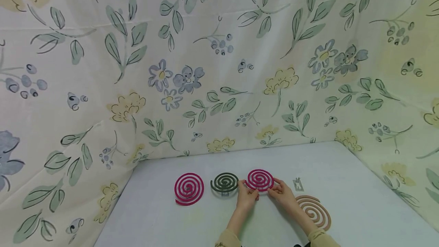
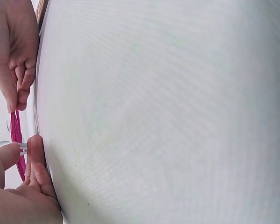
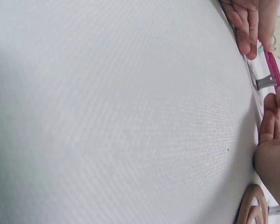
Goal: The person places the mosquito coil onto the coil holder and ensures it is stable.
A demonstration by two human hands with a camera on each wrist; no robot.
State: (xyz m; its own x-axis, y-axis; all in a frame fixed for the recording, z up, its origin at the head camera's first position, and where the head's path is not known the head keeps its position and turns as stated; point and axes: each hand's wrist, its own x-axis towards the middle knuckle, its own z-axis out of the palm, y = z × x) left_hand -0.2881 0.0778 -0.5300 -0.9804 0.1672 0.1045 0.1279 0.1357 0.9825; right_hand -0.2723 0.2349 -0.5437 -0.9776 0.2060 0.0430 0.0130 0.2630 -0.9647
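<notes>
Both hands hold a pink mosquito coil (image 1: pixel 259 179) by its rim, near the back of the table. My left hand (image 1: pixel 246 196) pinches its left side; my right hand (image 1: pixel 282 193) pinches the right side, thumb in front. Under the coil, a small metal coil stand (image 3: pixel 266 82) shows between the hands in the right wrist view. From the left wrist, the coil appears edge-on as a thin pink band (image 2: pixel 16 128). Just left of my left hand, a dark green coil (image 1: pixel 225 182) sits raised on a metal stand.
Another pink coil (image 1: pixel 188 188) is at the left, with a stand at its middle. A tan coil (image 1: pixel 311 214) lies partly behind my right forearm. Beyond it is a flat metal stand (image 1: pixel 298 184). Floral cloth (image 1: pixel 219 87) hangs behind the white table (image 1: pixel 154 220).
</notes>
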